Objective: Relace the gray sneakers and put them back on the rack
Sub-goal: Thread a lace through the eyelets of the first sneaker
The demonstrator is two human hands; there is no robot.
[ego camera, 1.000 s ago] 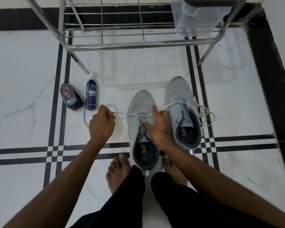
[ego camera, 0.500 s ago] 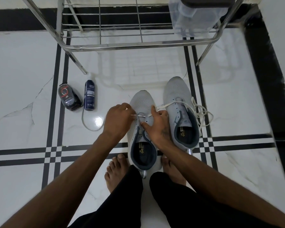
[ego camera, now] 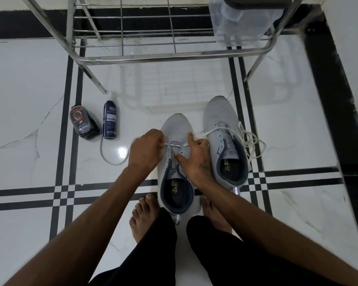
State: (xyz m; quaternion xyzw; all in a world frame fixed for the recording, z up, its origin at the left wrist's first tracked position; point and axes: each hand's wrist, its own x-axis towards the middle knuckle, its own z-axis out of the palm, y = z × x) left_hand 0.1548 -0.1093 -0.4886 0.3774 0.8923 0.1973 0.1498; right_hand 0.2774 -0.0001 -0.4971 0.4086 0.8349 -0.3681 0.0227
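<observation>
Two gray sneakers stand side by side on the white floor, toes pointing away from me. On the left sneaker (ego camera: 175,129), a white lace (ego camera: 174,144) runs through the lowest eyelets. My left hand (ego camera: 146,148) pinches the lace's left end beside the shoe. My right hand (ego camera: 196,154) rests on the shoe's right side, thumb on the tongue, and holds the lace's other end. The right sneaker (ego camera: 218,112) has a loose white lace (ego camera: 248,139) piled over its right side. The metal rack (ego camera: 170,55) stands just beyond the shoes.
A dark blue spray bottle (ego camera: 110,122) and a black shoe-care pack (ego camera: 82,124) lie on the floor left of the sneakers. A translucent container (ego camera: 242,19) sits on the rack's right end. My bare feet (ego camera: 144,215) flank the left sneaker's heel.
My left hand came in from the far left to the shoe's side, so the lace between it and the eyelet is now short. The spare lace lies looped on the floor. My right hand barely moved.
</observation>
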